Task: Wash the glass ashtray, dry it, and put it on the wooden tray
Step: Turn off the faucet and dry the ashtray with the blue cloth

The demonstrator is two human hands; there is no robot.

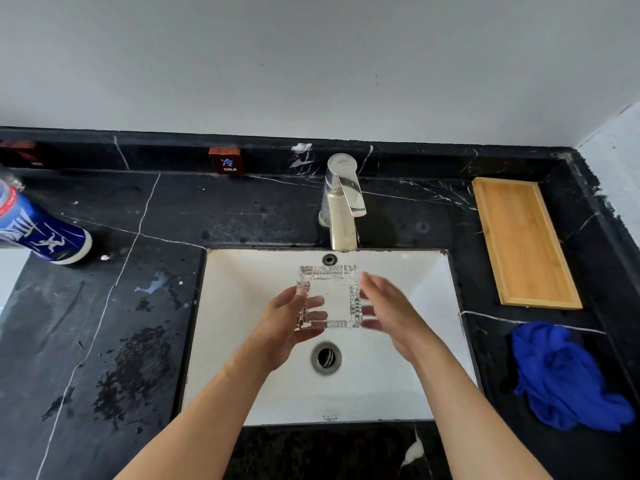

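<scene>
Ashtray point(329, 296), square ribbed glass, clamped in left hand point(290, 318); right hand point(389, 311) spread, blurred, over white sink point(242, 341).

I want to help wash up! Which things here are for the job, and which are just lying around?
For the job: glass ashtray, tap, sink, blue cloth, wooden tray.
Just lying about: blue bottle, COLD sign.

i've got open air over the white rectangular sink basin point(249, 341), but the chrome faucet spout point(343, 202) overhangs its back edge. the black marble counter point(242, 209) is bare toward the empty bamboo wooden tray point(524, 242); a crumpled blue cloth point(564, 375) blocks the near right.
</scene>
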